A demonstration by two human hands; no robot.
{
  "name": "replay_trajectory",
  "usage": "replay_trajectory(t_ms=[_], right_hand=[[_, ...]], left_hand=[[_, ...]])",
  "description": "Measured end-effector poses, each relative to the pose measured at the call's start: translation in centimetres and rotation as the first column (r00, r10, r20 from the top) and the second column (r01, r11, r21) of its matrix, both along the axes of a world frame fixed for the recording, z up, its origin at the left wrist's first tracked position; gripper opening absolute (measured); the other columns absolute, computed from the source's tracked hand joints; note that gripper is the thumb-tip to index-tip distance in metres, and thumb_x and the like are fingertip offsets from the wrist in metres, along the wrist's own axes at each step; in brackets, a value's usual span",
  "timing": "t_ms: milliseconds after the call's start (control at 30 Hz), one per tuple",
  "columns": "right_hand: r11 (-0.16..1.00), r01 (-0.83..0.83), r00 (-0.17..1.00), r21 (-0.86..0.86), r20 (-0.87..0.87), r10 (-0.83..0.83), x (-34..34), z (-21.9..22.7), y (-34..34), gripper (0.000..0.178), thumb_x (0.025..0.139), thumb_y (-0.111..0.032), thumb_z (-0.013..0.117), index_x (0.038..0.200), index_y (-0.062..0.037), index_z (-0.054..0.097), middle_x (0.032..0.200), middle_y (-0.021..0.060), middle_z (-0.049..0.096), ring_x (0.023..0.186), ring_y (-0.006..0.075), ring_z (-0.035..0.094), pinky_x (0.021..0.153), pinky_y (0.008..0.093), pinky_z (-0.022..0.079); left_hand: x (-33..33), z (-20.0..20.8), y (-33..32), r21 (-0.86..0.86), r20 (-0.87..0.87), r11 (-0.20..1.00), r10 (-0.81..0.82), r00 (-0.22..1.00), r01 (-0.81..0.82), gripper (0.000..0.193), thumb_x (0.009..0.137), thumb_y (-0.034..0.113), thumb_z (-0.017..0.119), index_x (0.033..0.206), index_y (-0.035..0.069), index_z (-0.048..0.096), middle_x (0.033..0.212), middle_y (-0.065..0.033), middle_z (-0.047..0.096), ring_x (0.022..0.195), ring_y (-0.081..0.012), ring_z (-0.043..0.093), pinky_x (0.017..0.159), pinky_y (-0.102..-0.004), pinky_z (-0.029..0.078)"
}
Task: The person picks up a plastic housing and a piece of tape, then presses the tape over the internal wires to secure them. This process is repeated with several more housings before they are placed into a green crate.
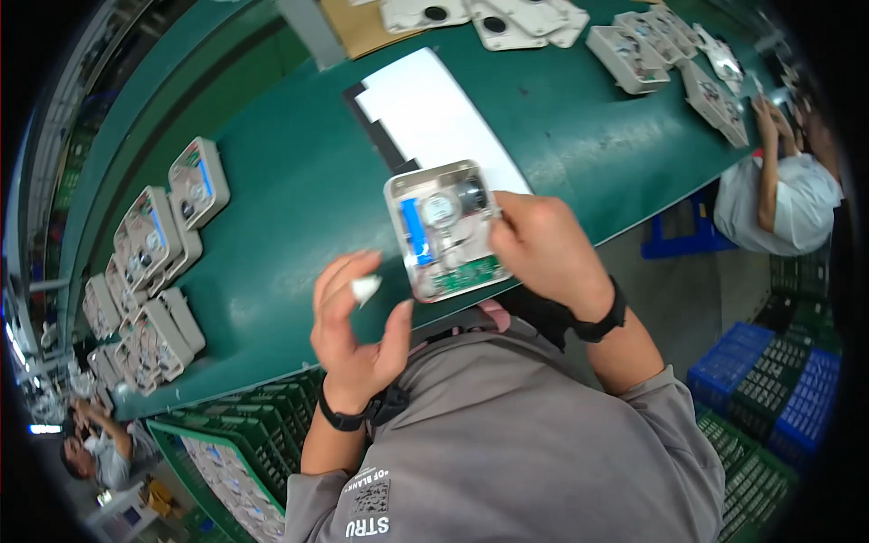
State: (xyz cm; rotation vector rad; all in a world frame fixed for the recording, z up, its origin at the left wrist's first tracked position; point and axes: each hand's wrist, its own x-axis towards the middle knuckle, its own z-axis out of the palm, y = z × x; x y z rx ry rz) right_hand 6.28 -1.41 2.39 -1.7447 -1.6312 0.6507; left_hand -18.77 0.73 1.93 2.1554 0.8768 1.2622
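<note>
A shallow white plastic housing (455, 237) is gripped at its right edge by my right hand (552, 253), thumb on the near side. Its open face is up. Inside are a blue battery-like block (415, 231), a round silver part (440, 211), a black round part (472, 194) and a green circuit board (467, 275), with thin wires between. My left hand (356, 321) is just left of the housing, apart from it, fingers spread and holding nothing. One of its fingers wears a white wrap (365, 289). Beyond the housing, a white sheet (434, 113) with a black edge lies on the table.
Similar housings (145, 237) are stacked on the green table (272, 199) at left, with more (629, 59) at far right. White panels (516, 23) lie at the far edge. Co-workers sit at right (783, 199) and far left (109, 452). Crates (760, 371) stand below the table.
</note>
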Motion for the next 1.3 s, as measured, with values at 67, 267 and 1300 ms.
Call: replay_trajectory(t_ms=[67,267,1300], right_hand=[[0.996,0.06,0.997,-0.067,0.056,-0.056,5.3,0.6,-1.0,0.02,0.092,-0.005,0.055,0.102,0.0037,0.07,0.079,0.0223,0.068,0.069,0.0298,0.066,0.066,0.0416,0.052],[0.896,0.438,0.873,-0.078,0.273,-0.403,27.1,-0.7,-9.8,0.022,0.096,-0.011,0.051,0.096,0.0073,0.064,0.077,0.0101,0.062,0.078,0.0121,0.055,0.069,0.0355,0.048],[0.948,-0.31,0.892,0.073,0.368,0.263,0.9,-2.1,7.9,0.007,0.085,-0.004,0.074,0.091,-0.002,0.072,0.095,0.0116,0.067,0.089,0.0352,0.067,0.076,0.0428,0.054]], left_hand=[[-1.1,0.2,0.2,0.021,-0.11,1.0,-0.006,0.994,0.009,0.045,0.083,0.001,0.078,0.124,0.0,0.058,0.125,-0.0193,0.068,0.116,-0.0356,0.066,0.103,-0.043,0.05],[-5.0,-0.1,6.5,0.075,-0.473,0.963,0.264,0.841,-0.26,0.049,0.079,0.01,0.085,0.12,0.0,0.06,0.117,-0.0199,0.068,0.11,-0.0405,0.064,0.095,-0.0486,0.053],[-6.4,-1.6,1.5,0.063,-0.346,0.981,0.192,0.918,-0.182,0.027,0.078,-0.012,0.074,0.1,0.001,0.064,0.093,-0.0142,0.069,0.093,-0.0353,0.068,0.081,-0.045,0.057]])
